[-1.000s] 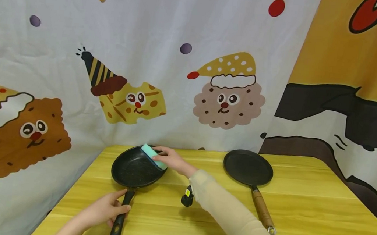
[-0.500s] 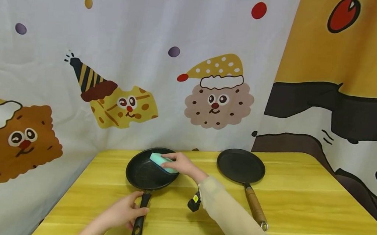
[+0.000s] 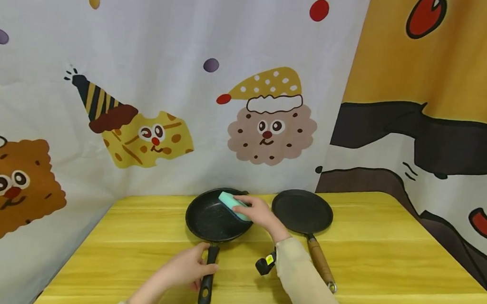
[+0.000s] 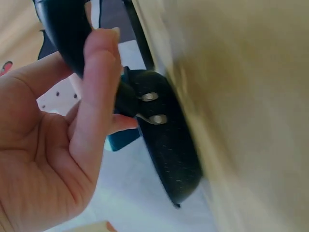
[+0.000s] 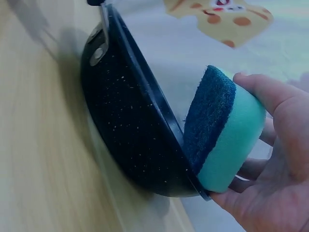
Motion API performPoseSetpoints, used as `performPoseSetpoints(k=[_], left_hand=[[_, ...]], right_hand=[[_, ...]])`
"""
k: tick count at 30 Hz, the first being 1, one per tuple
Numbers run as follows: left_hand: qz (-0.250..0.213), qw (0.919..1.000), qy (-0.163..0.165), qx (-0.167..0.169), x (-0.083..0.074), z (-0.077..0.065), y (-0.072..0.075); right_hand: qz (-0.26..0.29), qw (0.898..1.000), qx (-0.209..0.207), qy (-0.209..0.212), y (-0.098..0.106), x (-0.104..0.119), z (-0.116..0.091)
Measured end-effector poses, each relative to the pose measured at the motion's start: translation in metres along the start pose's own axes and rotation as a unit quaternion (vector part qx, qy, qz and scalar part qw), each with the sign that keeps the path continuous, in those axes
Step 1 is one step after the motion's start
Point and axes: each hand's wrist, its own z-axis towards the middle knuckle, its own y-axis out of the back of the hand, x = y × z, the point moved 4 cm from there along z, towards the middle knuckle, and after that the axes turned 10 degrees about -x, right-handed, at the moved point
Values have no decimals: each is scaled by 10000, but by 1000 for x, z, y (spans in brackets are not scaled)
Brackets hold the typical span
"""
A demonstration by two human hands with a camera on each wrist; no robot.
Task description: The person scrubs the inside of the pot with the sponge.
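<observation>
A black speckled frying pan (image 3: 209,222) stands on the table's left-centre part, its black handle (image 3: 206,285) toward me. My left hand (image 3: 186,263) holds that handle between thumb and fingers; the left wrist view shows the handle's riveted metal bracket (image 4: 158,119). My right hand (image 3: 261,214) grips a turquoise sponge (image 5: 234,137) at the pan's right inner wall. In the right wrist view, the sponge's dark blue scouring layer (image 5: 205,121) faces into the pan, and its lower end meets the rim. Part of the pan's inside is hidden by sponge and hand.
A flat black griddle pan (image 3: 302,211) with a wooden handle (image 3: 321,260) lies just right of the frying pan. A black strap piece with a yellow mark (image 3: 266,263) hangs beneath my right wrist. Behind the wooden table (image 3: 389,259) hangs a cartoon-printed curtain (image 3: 185,18).
The frying pan has slid right, nearer the griddle pan, with both hands moving along. The sponge stays at the pan's right inner side. My head view has turned slightly right.
</observation>
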Motion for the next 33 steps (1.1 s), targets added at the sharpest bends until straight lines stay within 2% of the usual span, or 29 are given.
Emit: performPoseSetpoints(k=[3, 6, 13, 18, 26, 33], left_hand=[[373, 9992, -163, 49, -12, 4, -7], [695, 9970, -347, 79, -21, 9, -14], [957, 9940, -527, 77, -36, 19, -24], [1146, 9914, -625, 31, -41, 26, -28], [1660, 9830, -774, -134, -44, 21, -30], [1734, 9823, -703, -95, -51, 23, -33]], right_hand=[[157, 9997, -81, -195, 10, -7, -3], [103, 9995, -221, -187, 16, -13, -4], [112, 9978, -591, -270, 22, -19, -3], [111, 9955, -882, -333, 28, -25, -2], [156, 9955, -885, -287, 26, -30, -3], [19, 9956, -920, -155, 27, -27, 0]])
